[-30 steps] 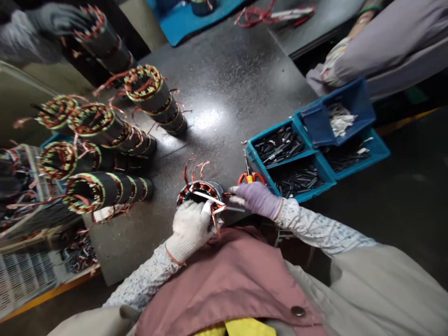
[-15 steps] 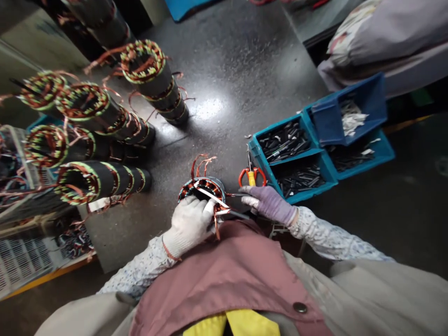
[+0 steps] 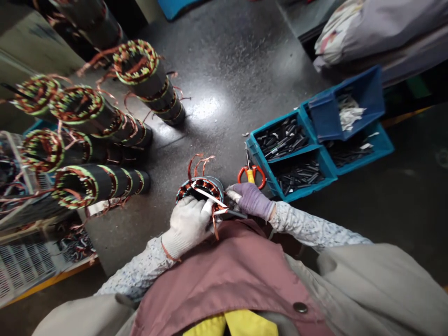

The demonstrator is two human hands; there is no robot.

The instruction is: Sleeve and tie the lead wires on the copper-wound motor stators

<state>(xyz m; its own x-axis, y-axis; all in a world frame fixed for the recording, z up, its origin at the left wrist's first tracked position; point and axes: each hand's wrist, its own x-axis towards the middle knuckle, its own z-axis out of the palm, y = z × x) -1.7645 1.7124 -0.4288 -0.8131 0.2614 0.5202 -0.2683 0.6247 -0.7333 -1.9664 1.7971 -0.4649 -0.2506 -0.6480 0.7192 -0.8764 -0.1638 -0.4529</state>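
A motor stator [image 3: 217,183] with copper windings stands on the table before me. My left hand [image 3: 191,215], in a white glove, is closed over its near rim. White sleeves [image 3: 211,196] and a dark sleeve [image 3: 237,213] stick out to the right on its leads, and bare copper leads [image 3: 200,162] rise at the far side. My right hand [image 3: 251,200], in a purple glove with pale fingertips, pinches at the stator's right edge; the black sleeve it grips on a lead is mostly hidden by the fingers. Red-handled cutters [image 3: 251,175] lie just beyond that hand.
Teal bins [image 3: 292,193] of black sleeves are at the right, with a blue bin [image 3: 371,100] of white pieces tilted on top. Stacked stators [image 3: 115,182] fill the left side. White crates [image 3: 28,266] stand lower left. Another person's sleeve [image 3: 395,37] shows upper right.
My right hand has moved left, up to the stator's edge, along the lead with the black sleeve. My left hand keeps its hold. The view has shifted slightly.
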